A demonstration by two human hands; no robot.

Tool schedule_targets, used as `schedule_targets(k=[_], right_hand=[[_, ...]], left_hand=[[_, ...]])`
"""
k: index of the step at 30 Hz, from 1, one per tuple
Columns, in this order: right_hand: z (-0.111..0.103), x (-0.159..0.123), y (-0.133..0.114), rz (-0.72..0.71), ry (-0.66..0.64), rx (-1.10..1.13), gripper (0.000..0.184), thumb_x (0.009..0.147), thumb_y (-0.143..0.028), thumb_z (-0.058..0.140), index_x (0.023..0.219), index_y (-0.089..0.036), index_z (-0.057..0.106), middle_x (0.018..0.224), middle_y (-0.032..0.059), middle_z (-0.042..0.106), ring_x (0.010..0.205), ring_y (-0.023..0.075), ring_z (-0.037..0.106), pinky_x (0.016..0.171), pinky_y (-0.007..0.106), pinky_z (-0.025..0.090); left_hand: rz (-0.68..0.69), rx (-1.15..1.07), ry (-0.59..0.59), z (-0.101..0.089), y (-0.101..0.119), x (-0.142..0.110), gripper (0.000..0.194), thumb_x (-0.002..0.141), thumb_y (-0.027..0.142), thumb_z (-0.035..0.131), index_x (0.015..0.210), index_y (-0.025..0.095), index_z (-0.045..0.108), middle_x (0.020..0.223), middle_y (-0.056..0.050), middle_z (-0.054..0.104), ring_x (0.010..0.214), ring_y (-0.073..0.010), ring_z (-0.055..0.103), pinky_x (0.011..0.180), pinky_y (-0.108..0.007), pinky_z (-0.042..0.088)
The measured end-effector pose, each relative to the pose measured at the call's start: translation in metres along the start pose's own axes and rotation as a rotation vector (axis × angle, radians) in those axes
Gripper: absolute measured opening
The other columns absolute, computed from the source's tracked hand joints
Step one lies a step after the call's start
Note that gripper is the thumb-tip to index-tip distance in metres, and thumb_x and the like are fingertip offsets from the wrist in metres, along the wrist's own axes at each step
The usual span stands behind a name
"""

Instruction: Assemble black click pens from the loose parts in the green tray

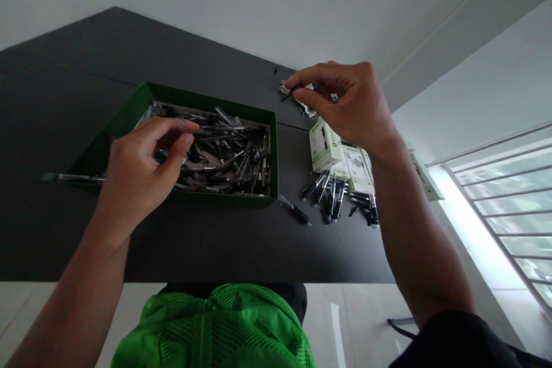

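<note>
My left hand (144, 161) is over the left part of a green box (224, 201), its thumb and index finger almost together. A clear-barrelled pen (73, 177) sticks out to the left from behind this hand and seems held in it; the hand hides the rest. Many loose black and clear pens (245, 161) fill the box in a jumble. Further right, my right hand (340, 98) is raised above the table, pinching a small thin black piece (290, 92) that looks like a pen cap. Crumpled white wrapping (307, 108) lies beneath it.
Pale green and white cartons (325, 146) stand on the dark table (207, 247) at the right. Several pens (334, 198) lie in front of them, and a single pen (295, 210) rests by the box corner. A barred window (509, 201) is on the right.
</note>
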State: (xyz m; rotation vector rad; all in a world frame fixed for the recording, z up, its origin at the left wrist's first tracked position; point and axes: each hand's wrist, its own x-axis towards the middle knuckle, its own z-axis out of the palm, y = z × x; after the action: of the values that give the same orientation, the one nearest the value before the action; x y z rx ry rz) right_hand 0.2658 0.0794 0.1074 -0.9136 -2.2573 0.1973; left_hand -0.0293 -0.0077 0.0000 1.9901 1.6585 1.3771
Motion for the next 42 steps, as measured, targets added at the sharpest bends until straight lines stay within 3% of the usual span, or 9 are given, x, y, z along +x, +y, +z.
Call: schedule_targets(k=[4, 8, 12, 16, 20, 25, 30, 37, 42], right_hand=[[-0.013, -0.018, 0.002, 0.028, 0.085, 0.095, 0.012, 0.099, -0.030, 0.071, 0.105, -0.028, 0.081, 0.100, 0.0025, 0.081, 0.080, 0.0167, 0.067, 0.074, 0.034, 0.052], [-0.014, -0.026, 0.007, 0.063, 0.134, 0.240, 0.019, 0.100, -0.040, 0.070, 0.110, -0.027, 0.079, 0.098, 0.0025, 0.080, 0.092, 0.0199, 0.074, 0.081, 0.036, 0.059], [-0.009, -0.035, 0.011, 0.097, 0.127, 0.251, 0.027, 0.095, -0.045, 0.076, 0.114, -0.027, 0.078, 0.094, 0.0028, 0.080, 0.087, 0.0188, 0.075, 0.074, 0.032, 0.060], [-0.002, -0.043, 0.011, 0.123, 0.121, 0.234, 0.021, 0.093, -0.037, 0.078, 0.107, -0.022, 0.080, 0.091, 0.0032, 0.078, 0.082, 0.0170, 0.071, 0.067, 0.029, 0.056], [0.011, -0.041, 0.011, 0.093, 0.036, 0.235, 0.015, 0.093, -0.031, 0.077, 0.100, -0.019, 0.080, 0.085, 0.0019, 0.075, 0.070, 0.0128, 0.059, 0.060, 0.027, 0.044], [0.031, -0.023, 0.007, 0.038, -0.091, 0.224, 0.013, 0.094, -0.031, 0.075, 0.093, -0.018, 0.078, 0.071, -0.0028, 0.065, 0.062, 0.0102, 0.045, 0.060, 0.028, 0.035], [0.044, -0.009, 0.001, 0.012, -0.190, 0.249, 0.016, 0.094, -0.033, 0.073, 0.090, -0.018, 0.074, 0.074, -0.0027, 0.065, 0.063, 0.0099, 0.046, 0.062, 0.028, 0.034], [0.057, -0.005, 0.001, -0.040, -0.406, 0.345, 0.015, 0.097, -0.029, 0.071, 0.096, -0.015, 0.075, 0.083, 0.0005, 0.072, 0.068, 0.0107, 0.055, 0.066, 0.026, 0.040], [0.053, -0.004, 0.005, -0.062, -0.392, 0.362, 0.012, 0.098, -0.024, 0.070, 0.102, -0.017, 0.078, 0.097, 0.0039, 0.079, 0.075, 0.0119, 0.062, 0.070, 0.026, 0.043]], left_hand=[[-0.043, -0.034, -0.008, 0.003, 0.001, 0.001, 0.034, 0.099, 0.041, 0.065, 0.121, 0.018, 0.076, 0.112, -0.007, 0.080, 0.094, -0.0224, 0.077, 0.087, -0.031, 0.057], [-0.036, -0.026, -0.042, 0.004, 0.002, 0.002, 0.034, 0.098, 0.042, 0.064, 0.119, 0.018, 0.076, 0.109, -0.007, 0.081, 0.093, -0.0231, 0.077, 0.088, -0.032, 0.057], [-0.020, -0.002, -0.041, 0.008, 0.004, 0.001, 0.034, 0.097, 0.042, 0.064, 0.118, 0.019, 0.076, 0.109, -0.007, 0.081, 0.092, -0.0223, 0.077, 0.088, -0.031, 0.057], [-0.030, -0.027, -0.039, 0.011, 0.006, 0.002, 0.030, 0.097, 0.042, 0.066, 0.117, 0.021, 0.075, 0.111, -0.005, 0.081, 0.090, -0.0200, 0.076, 0.084, -0.029, 0.057], [-0.062, -0.173, -0.082, 0.008, 0.008, 0.012, 0.022, 0.095, 0.036, 0.071, 0.111, 0.021, 0.074, 0.118, -0.006, 0.080, 0.097, -0.0192, 0.075, 0.082, -0.027, 0.057], [-0.040, -0.281, -0.126, 0.008, 0.010, 0.031, 0.019, 0.095, 0.035, 0.069, 0.108, 0.021, 0.073, 0.107, -0.008, 0.078, 0.096, -0.0195, 0.074, 0.083, -0.028, 0.059], [-0.072, -0.355, -0.198, 0.014, 0.002, 0.037, 0.031, 0.099, 0.046, 0.065, 0.113, 0.020, 0.070, 0.107, -0.009, 0.077, 0.093, -0.0199, 0.074, 0.083, -0.029, 0.061], [-0.106, -0.371, -0.185, 0.014, 0.001, 0.032, 0.042, 0.097, 0.056, 0.066, 0.116, 0.019, 0.071, 0.103, -0.009, 0.077, 0.093, -0.0212, 0.073, 0.086, -0.030, 0.060], [-0.133, -0.378, -0.195, 0.015, 0.002, 0.033, 0.043, 0.095, 0.057, 0.067, 0.115, 0.019, 0.072, 0.103, -0.009, 0.077, 0.089, -0.0203, 0.073, 0.082, -0.029, 0.060]])
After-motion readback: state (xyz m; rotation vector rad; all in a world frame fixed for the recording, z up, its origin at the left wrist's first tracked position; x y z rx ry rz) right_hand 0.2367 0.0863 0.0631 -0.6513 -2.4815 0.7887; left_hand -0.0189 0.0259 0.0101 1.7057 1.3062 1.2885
